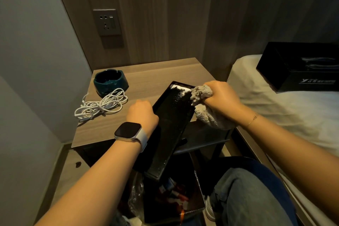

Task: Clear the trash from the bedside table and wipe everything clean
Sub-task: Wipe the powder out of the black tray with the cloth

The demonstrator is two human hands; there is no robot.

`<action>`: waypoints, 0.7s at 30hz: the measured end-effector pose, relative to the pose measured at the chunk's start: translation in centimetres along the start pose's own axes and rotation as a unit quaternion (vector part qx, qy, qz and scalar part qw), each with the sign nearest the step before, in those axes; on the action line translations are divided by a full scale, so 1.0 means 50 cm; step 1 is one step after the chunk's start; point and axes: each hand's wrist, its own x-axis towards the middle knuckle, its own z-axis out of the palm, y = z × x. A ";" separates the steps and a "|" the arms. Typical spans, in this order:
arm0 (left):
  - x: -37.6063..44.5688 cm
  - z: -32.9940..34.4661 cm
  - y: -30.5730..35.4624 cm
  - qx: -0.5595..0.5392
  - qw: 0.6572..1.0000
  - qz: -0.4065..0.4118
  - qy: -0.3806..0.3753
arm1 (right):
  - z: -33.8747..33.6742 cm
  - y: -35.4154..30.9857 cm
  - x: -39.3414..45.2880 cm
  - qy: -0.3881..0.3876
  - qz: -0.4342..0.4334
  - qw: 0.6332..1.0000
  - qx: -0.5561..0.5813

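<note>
Over tray (170, 126), right hand (222, 97) grips cloth (203, 104).

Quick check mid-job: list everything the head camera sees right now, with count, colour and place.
tray: 1, black, tilted over the bin, white residue at its far end
cloth: 1, beige, at the tray's far end
bin: 1, dark, on the floor, holding trash
ashtray: 1, dark green, table's back left
cable: 1, white, coiled before the ashtray
bedside table: 1, wood
black box: 1, on the bed
wall socket: 1, grey
left hand: grips the tray's left edge, watch on wrist
right hand: grips the cloth
</note>
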 end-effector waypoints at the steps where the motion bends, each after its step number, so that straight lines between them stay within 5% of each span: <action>1: 0.000 -0.004 -0.003 0.002 1.000 0.000 -0.012 | -0.004 0.007 0.003 0.002 0.013 1.000 0.009; 8: 0.073 0.007 -0.003 -0.007 1.000 0.013 0.002 | 0.007 -0.072 0.032 -0.041 -0.018 0.997 0.061; 16: 0.090 0.060 0.015 0.039 0.995 0.079 0.056 | 0.074 -0.081 0.084 -0.142 0.010 0.975 -0.170; 21: 0.095 0.063 0.015 0.018 0.995 0.084 0.052 | 0.087 -0.071 0.152 -0.098 0.034 0.975 -0.197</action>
